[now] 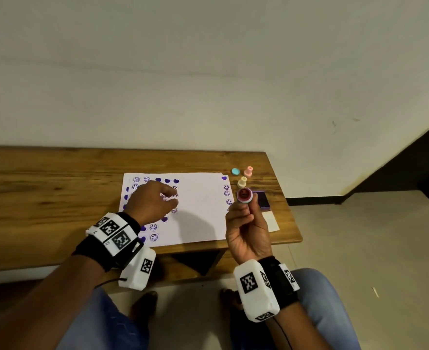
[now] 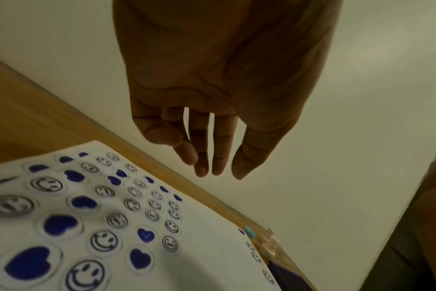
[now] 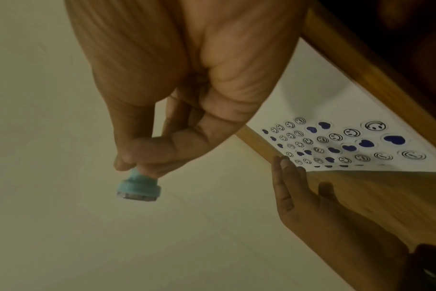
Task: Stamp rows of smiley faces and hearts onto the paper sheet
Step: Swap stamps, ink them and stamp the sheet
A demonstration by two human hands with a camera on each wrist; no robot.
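The white paper sheet (image 1: pixel 198 210) lies on the wooden table (image 1: pixel 57 188), with purple smiley faces and hearts (image 2: pixel 147 235) stamped mostly on its left part and a few along its right edge. My left hand (image 1: pixel 168 198) hovers over the left part of the sheet, fingers (image 2: pixel 219 157) relaxed and holding nothing. My right hand (image 1: pixel 243 218) is raised off the table's right side and pinches a small teal stamp (image 3: pixel 138 187) by its stem. The stamp's reddish round face (image 1: pixel 244 195) is turned up toward me.
A purple ink pad (image 1: pixel 263 200) sits just right of the sheet, behind the raised stamp. A cream stamp (image 1: pixel 242 182), a pink stamp (image 1: pixel 248 171) and a teal cap (image 1: pixel 235 171) stand near the table's far right corner. A white card (image 1: pixel 271 221) lies by the right edge.
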